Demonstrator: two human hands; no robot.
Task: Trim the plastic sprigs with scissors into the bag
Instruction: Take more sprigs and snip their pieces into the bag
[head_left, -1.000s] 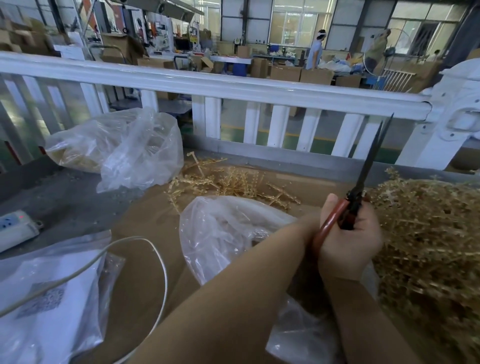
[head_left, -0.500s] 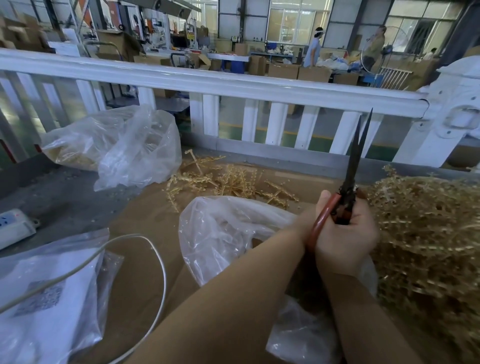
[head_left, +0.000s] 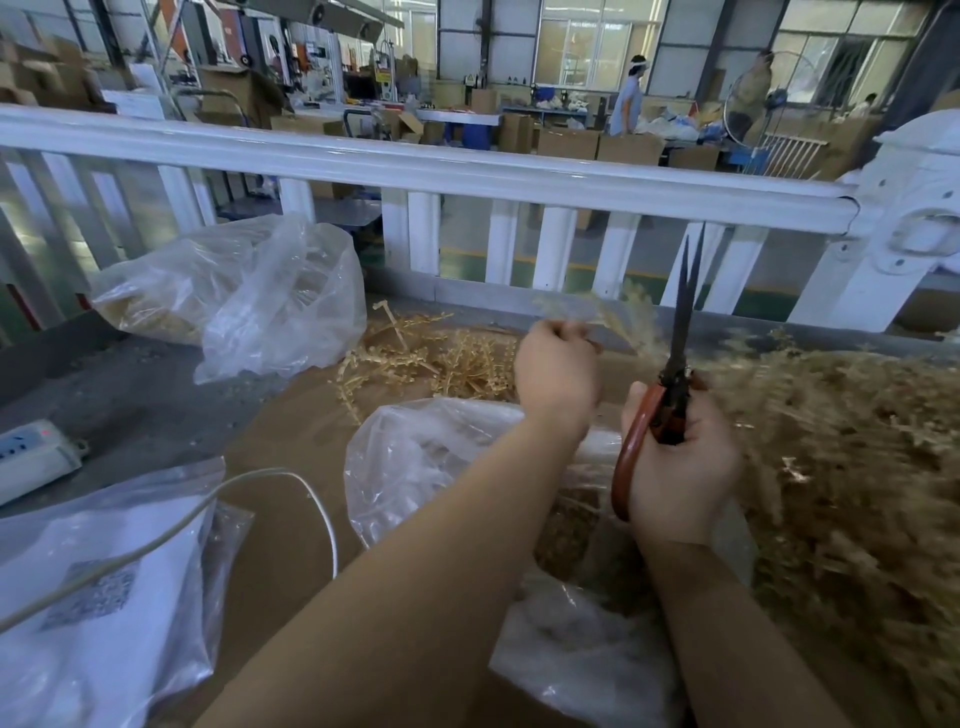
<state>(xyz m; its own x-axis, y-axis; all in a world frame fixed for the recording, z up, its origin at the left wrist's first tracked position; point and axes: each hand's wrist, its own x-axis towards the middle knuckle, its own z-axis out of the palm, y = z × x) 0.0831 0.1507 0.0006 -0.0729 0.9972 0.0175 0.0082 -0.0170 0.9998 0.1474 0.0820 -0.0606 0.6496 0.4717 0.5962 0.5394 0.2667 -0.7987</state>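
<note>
Left hand (head_left: 558, 371): newly raised from behind the right forearm, pinching a blurred gold sprig (head_left: 618, 312) beside the blades.
Right hand (head_left: 675, 467): grips the scissors (head_left: 675, 364), tips up, slightly parted.
Meaning: next cut appears imminent.
Near bag (head_left: 441, 467): open beneath both hands, trimmings inside.
Far-left bag (head_left: 249, 296): holds gold pieces.
Uncut pile (head_left: 841, 441): right.

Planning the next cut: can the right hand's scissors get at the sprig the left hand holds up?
Probably yes. The scissors in the right hand point up beside the sprig that the left hand pinches; nothing lies between.
</note>
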